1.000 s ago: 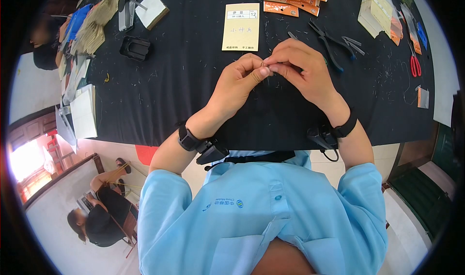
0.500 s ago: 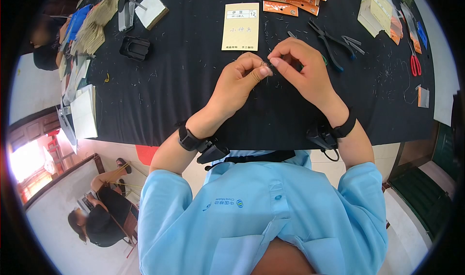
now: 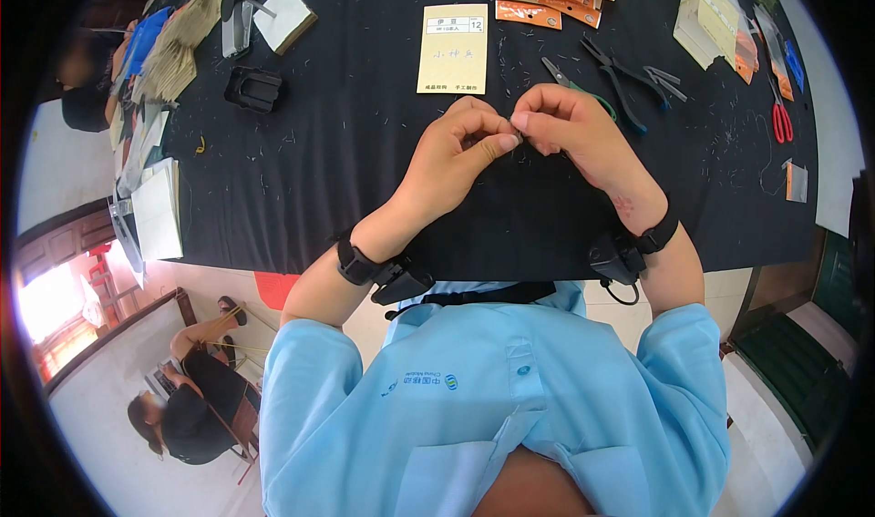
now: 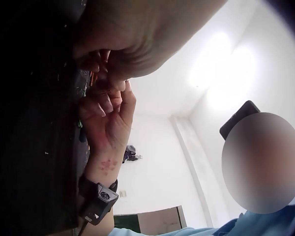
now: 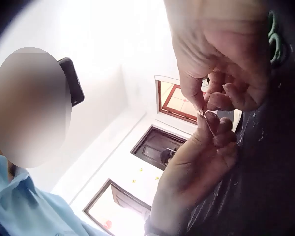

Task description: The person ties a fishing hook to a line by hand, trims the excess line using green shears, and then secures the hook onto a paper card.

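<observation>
Both hands meet fingertip to fingertip over the black cloth, just below a cream paper packet [image 3: 453, 51] with printed characters and a 12. My left hand [image 3: 456, 157] pinches a thin, wire-like piece [image 5: 210, 125] between thumb and fingers; it shows as a fine light line in the right wrist view. The right hand [image 3: 583, 134] brings its thumb and forefinger together at the end of the same piece, its other fingers curled in. Most of the piece is hidden by the fingertips. Green-handled scissors [image 3: 557, 72] lie just beyond the right hand.
Black-handled pliers [image 3: 624, 84] lie right of the scissors. Orange packets [image 3: 547, 11] are stacked at the back. Further right are a stack of cream packets [image 3: 706, 23] and red-handled scissors [image 3: 781, 123]. A black plastic holder [image 3: 253, 90] stands at left; line scraps litter the cloth.
Both hands have shifted slightly right and the right one has turned, showing its inner wrist. Its fingers drew a little apart from the left, then met them again. The green-handled scissors are more uncovered.
</observation>
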A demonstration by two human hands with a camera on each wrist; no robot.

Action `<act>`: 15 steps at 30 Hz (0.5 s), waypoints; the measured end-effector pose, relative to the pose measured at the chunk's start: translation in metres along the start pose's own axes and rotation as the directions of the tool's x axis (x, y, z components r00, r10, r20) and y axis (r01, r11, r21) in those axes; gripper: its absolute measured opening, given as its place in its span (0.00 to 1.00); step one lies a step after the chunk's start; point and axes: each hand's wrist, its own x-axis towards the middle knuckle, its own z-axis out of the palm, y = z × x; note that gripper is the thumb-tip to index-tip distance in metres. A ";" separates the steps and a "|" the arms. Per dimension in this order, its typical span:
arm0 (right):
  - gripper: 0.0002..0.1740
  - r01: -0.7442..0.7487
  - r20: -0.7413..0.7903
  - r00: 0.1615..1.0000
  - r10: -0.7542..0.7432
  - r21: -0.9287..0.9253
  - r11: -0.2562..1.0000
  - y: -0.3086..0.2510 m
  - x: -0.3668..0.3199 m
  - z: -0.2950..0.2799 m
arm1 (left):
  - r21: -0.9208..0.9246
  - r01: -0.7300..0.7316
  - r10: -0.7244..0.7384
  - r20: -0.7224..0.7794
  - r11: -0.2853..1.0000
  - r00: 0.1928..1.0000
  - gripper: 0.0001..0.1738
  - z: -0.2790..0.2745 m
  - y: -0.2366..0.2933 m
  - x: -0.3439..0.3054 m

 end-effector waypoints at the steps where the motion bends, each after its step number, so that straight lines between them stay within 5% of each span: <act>1: 0.10 -0.024 -0.020 0.999 0.025 0.063 0.998 0.001 0.000 -0.001 | -0.026 -0.007 0.007 -0.001 1.000 1.000 0.08 0.000 -0.001 0.000; 15: 0.11 -0.079 -0.011 0.997 0.082 0.159 0.984 0.002 0.001 0.000 | -0.075 -0.019 0.013 -0.080 0.997 0.997 0.08 0.004 0.002 0.000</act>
